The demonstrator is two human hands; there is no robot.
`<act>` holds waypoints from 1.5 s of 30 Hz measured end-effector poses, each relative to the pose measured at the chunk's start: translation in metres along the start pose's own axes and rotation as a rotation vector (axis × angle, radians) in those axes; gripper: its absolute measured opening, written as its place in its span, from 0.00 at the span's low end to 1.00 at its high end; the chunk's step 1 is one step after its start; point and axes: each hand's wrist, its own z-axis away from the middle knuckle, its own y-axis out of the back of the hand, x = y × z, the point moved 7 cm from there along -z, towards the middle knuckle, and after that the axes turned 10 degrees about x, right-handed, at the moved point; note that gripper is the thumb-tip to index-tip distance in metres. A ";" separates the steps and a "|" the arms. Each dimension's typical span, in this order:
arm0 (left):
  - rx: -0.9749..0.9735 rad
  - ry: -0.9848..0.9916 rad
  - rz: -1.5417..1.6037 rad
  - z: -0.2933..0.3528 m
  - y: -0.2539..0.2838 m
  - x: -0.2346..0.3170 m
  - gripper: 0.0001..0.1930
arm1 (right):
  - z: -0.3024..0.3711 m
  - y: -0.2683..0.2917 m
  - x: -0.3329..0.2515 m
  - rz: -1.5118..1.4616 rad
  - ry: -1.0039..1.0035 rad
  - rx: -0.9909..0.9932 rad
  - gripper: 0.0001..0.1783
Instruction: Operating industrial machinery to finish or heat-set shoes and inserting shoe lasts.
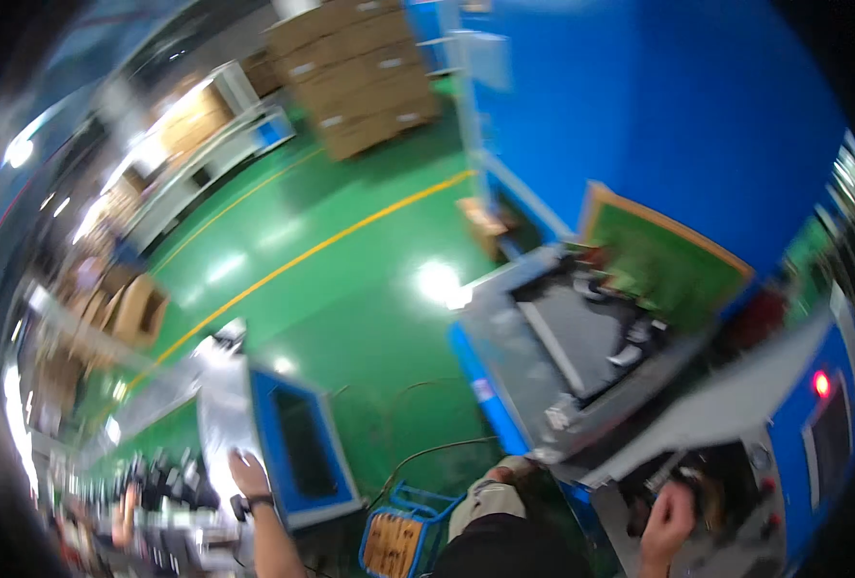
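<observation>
My left hand (249, 474), with a dark band on its wrist, reaches over a shiny pale worktop (220, 414) at the lower left. Its fingers look stretched out, and nothing shows in them. At the lower right my right hand (673, 511) is closed at the opening of a blue and grey machine (707, 400). Dark parts (707, 486), too blurred to name, lie right beside its fingers. What the right hand grips, if anything, is hidden.
A blue stool (394, 542) with a wooden seat stands near my legs. Ahead right is a machine bed (499, 332) with dark fixtures. Stacked cartons (360, 72) stand on the green floor. A cable (437, 449) runs by the stool. Blurred dark items (162, 482) crowd the left.
</observation>
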 end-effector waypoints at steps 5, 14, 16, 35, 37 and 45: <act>-0.852 -0.437 0.464 0.230 -0.179 0.330 0.23 | -0.145 0.073 -0.014 0.519 0.050 0.392 0.27; -1.454 -0.482 0.731 0.532 -0.227 0.801 0.38 | -0.156 0.061 0.032 1.003 -0.076 0.295 0.33; -1.680 0.002 0.890 0.540 -0.272 0.825 0.35 | -0.151 0.051 0.034 1.020 -0.063 0.258 0.33; -2.427 0.032 1.291 0.396 0.074 0.630 0.43 | -0.041 -0.015 -0.003 -0.423 -0.592 0.204 0.65; -1.915 -0.581 1.202 0.382 0.108 0.627 0.51 | -0.023 -0.033 0.023 -0.904 -0.857 0.172 0.67; -1.256 -1.599 0.823 0.419 0.213 0.564 0.16 | 0.038 0.030 0.005 0.012 -0.746 -0.310 0.64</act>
